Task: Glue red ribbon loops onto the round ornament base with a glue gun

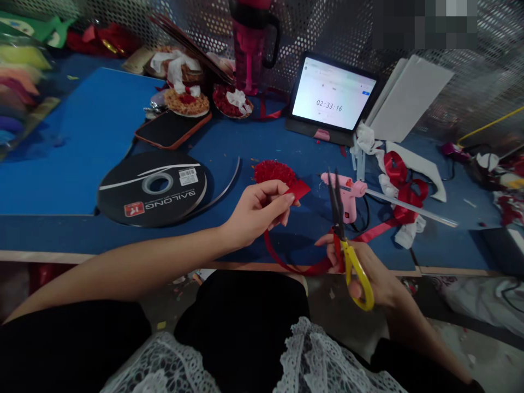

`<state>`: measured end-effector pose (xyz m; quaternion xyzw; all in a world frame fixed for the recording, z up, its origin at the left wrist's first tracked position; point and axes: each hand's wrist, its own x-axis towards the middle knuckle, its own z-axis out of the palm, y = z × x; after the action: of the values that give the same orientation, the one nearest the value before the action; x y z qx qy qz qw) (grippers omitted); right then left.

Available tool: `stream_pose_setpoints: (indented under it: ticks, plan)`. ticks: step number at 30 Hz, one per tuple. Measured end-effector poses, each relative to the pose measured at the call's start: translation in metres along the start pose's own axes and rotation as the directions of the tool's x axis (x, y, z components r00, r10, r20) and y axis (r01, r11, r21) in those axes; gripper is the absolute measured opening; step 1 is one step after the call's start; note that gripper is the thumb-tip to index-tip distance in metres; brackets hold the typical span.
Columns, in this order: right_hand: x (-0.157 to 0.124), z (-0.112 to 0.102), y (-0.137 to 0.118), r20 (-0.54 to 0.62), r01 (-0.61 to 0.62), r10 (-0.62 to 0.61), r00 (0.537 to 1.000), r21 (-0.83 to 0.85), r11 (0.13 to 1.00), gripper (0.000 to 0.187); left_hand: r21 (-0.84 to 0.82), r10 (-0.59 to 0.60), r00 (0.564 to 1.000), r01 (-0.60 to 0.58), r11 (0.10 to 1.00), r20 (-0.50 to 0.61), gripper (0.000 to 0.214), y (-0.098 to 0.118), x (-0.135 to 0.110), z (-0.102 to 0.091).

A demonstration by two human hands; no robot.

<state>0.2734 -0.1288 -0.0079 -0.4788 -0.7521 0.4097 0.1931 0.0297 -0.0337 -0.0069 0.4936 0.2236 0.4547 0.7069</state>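
My left hand [262, 210] pinches the end of a red ribbon [300, 189] between thumb and fingers, above the front of the table. From there the ribbon loops down and runs to my right hand [370, 267]. My right hand is closed around the yellow handles of a pair of scissors [355, 273], whose dark blades point up and away from me. Part of the ribbon passes by its fingers. Just beyond my left hand lies a fuzzy red piece [275, 172], partly hidden by it. A pink glue gun [347, 196] lies behind the scissor blades.
A black spool [118, 191] lies at left, near a phone [172, 130] and decorated round pieces [186, 102]. At the back stand a pink bottle [249, 54] and a tablet [331, 93]. Tangled red ribbon [411, 194] and white scraps lie right, by a glue stick [426, 212].
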Motion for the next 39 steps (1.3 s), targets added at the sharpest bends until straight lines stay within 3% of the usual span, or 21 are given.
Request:
stream_pose_setpoints:
  ticks: [4, 16, 22, 28, 34, 39]
  plan:
    - [0.001, -0.002, -0.013, 0.008, 0.05, -0.049, 0.999, -0.196, 0.979, 0.099, 0.001, -0.002, 0.999, 0.002, 1.0, -0.033, 0.02, 0.002, 0.001, 0.002]
    - [0.005, 0.001, -0.013, 0.03, 0.026, -0.019, 0.999, -0.268, 0.963, 0.106, 0.022, 0.014, 0.992, -0.012, 1.0, -0.125, 0.019, 0.004, -0.001, 0.003]
    - [0.01, 0.003, -0.014, 0.047, 0.017, -0.006, 0.999, -0.239, 0.971, 0.106, 0.057, 0.016, 1.0, -0.015, 0.998, -0.014, 0.018, -0.002, -0.004, 0.001]
    - [0.013, 0.004, -0.013, 0.051, -0.057, 0.064, 0.997, -0.133, 0.99, 0.094, 0.058, 0.034, 0.998, -0.037, 0.998, 0.054, 0.02, -0.002, -0.003, -0.002]
    - [0.012, 0.006, -0.009, 0.058, -0.076, 0.081, 0.995, -0.087, 0.993, 0.062, 0.064, 0.024, 0.998, -0.028, 0.998, 0.056, 0.021, -0.001, -0.002, -0.003]
    - [0.014, 0.006, -0.009, 0.046, -0.062, 0.064, 0.997, -0.044, 0.997, 0.054, 0.063, -0.013, 0.999, 0.01, 0.998, 0.046, 0.023, 0.0, -0.002, -0.002]
